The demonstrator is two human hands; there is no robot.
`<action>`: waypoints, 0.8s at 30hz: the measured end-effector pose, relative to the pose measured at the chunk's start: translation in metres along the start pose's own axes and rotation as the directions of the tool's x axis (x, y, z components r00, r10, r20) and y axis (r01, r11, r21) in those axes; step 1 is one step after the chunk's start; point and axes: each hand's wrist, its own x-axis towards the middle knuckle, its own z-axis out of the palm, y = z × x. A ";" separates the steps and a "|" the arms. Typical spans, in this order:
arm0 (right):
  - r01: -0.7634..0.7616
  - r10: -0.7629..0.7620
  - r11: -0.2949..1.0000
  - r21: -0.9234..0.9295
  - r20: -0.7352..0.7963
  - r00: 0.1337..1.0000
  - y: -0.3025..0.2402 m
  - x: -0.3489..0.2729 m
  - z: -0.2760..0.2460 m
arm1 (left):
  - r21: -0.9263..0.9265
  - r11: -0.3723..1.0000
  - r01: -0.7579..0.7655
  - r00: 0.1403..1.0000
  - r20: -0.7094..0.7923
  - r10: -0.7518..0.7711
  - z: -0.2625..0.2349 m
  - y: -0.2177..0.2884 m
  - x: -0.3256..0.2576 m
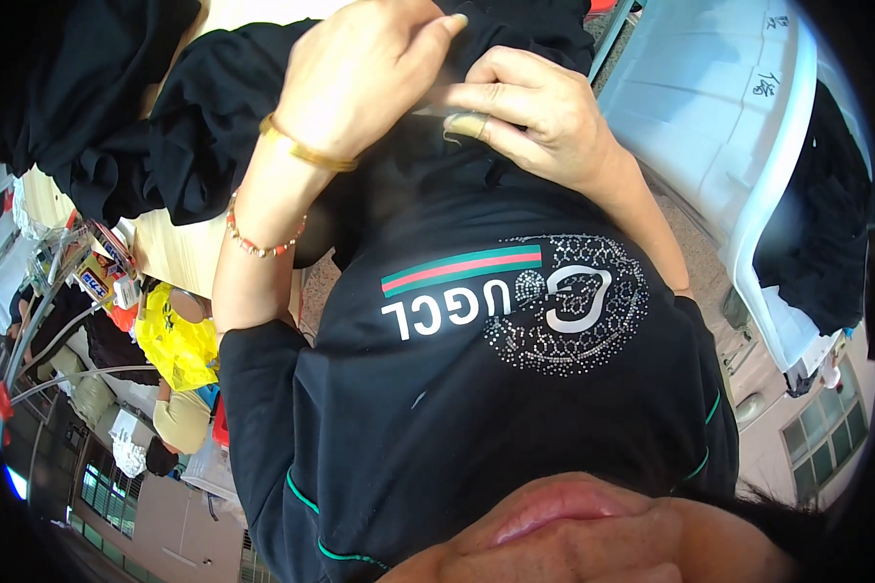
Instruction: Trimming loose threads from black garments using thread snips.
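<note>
Two hands close together over black cloth, with lettering on shirt and bin

From my end of the feed, I see the left hand [355, 73] over black cloth [204, 117], its thumb stretched out and its other fingertips hidden; I cannot tell whether it grips. A gold bangle [306, 151] and a beaded bracelet [262, 250] circle that wrist and forearm. The right hand [544, 117] is just beside it, index finger and thumb held narrow, with a yellowish cover [469, 124] on the thumb tip. I cannot make out what, if anything, is pinched there.

The cloth lies heaped across the pale worktop [170, 248] and spreads behind both hands.

For writing, I find white block letters upside down on the black shirt [476, 408], beside a green-and-red stripe and a studded emblem. Dark handwritten characters mark the pale bin [690, 87] on the right. At left, near a yellow bag [178, 340], a small box [97, 277] carries colourful print too small for me to read.
</note>
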 end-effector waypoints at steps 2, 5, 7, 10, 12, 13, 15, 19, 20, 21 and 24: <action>-0.004 0.004 1.000 -0.011 -0.002 1.000 -0.001 -0.002 0.001 | -0.211 0.977 0.005 0.998 0.061 0.008 0.015 -0.012 0.010; -0.018 0.018 1.000 -0.024 0.015 1.000 -0.003 -0.003 -0.003 | -0.386 0.920 -0.065 0.997 0.006 0.073 0.037 -0.033 0.011; -0.047 0.045 0.984 0.170 0.020 0.999 -0.001 -0.002 -0.010 | -0.579 0.815 0.005 0.999 0.029 0.014 0.037 -0.037 0.010; -0.060 0.069 0.949 0.309 -0.018 0.997 -0.001 0.001 -0.031 | -0.824 0.561 0.081 0.995 0.030 -0.099 0.032 -0.041 0.002; -0.049 0.074 0.959 0.278 -0.080 0.994 0.002 0.002 -0.040 | -0.864 0.494 0.096 0.990 0.032 -0.137 0.025 -0.036 -0.005; -0.016 0.034 0.980 0.197 -0.086 0.996 0.000 0.006 -0.045 | -0.863 0.496 0.097 0.990 0.032 -0.137 0.025 -0.034 -0.009; -0.145 0.163 0.970 0.194 -0.076 0.984 -0.017 0.020 -0.061 | -0.871 0.489 0.059 0.991 -0.007 -0.133 0.027 -0.032 -0.013; -0.139 0.154 0.980 0.141 -0.102 0.983 -0.015 0.020 -0.060 | -0.846 0.533 0.032 0.991 -0.045 -0.130 0.032 -0.030 -0.016; -0.157 0.173 0.975 0.155 -0.091 0.981 -0.016 0.021 -0.060 | -0.831 0.556 0.011 0.991 -0.066 -0.118 0.033 -0.029 -0.016; -0.176 0.191 0.970 0.169 -0.080 0.978 -0.017 0.021 -0.060 | -0.815 0.579 -0.009 0.991 -0.086 -0.105 0.033 -0.028 -0.017; -0.178 0.190 0.969 0.172 -0.057 0.980 -0.019 0.022 -0.060 | -0.823 0.569 -0.015 0.996 -0.065 -0.067 0.034 -0.028 -0.017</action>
